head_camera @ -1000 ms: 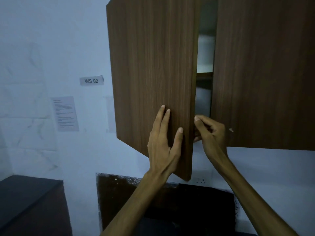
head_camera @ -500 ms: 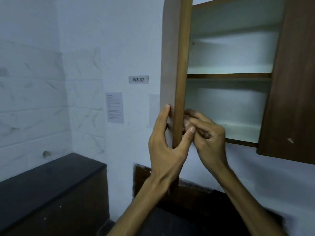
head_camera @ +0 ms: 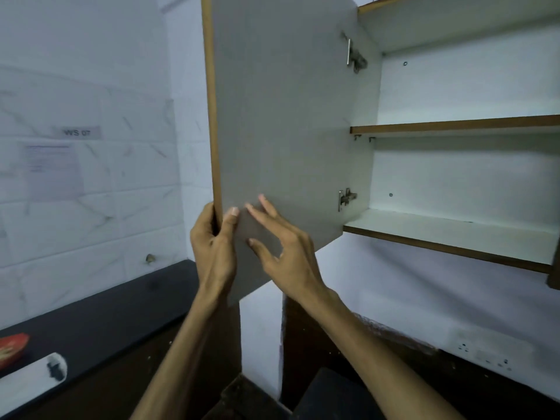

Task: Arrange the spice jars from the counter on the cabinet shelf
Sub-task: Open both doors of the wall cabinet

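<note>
The wall cabinet's left door [head_camera: 281,116] stands swung wide, its grey inner face toward me. My left hand [head_camera: 213,247] grips the door's free edge near the bottom corner, thumb on the inner face. My right hand [head_camera: 285,253] hovers at the inner face with its fingers spread, holding nothing. Inside, the lower shelf [head_camera: 448,234] and the upper shelf [head_camera: 454,125] are bare and white. No spice jars are in sight.
A black counter [head_camera: 100,316] runs along the tiled wall at lower left. On it lie a red object [head_camera: 12,348] and a white cylinder [head_camera: 33,380] at the frame edge. The right door's corner [head_camera: 554,277] shows at far right. Wall sockets [head_camera: 485,356] sit below the cabinet.
The left door has swung from nearly closed to wide open, showing its inner face and both shelves. My right hand let go of the door edge and spread its fingers.
</note>
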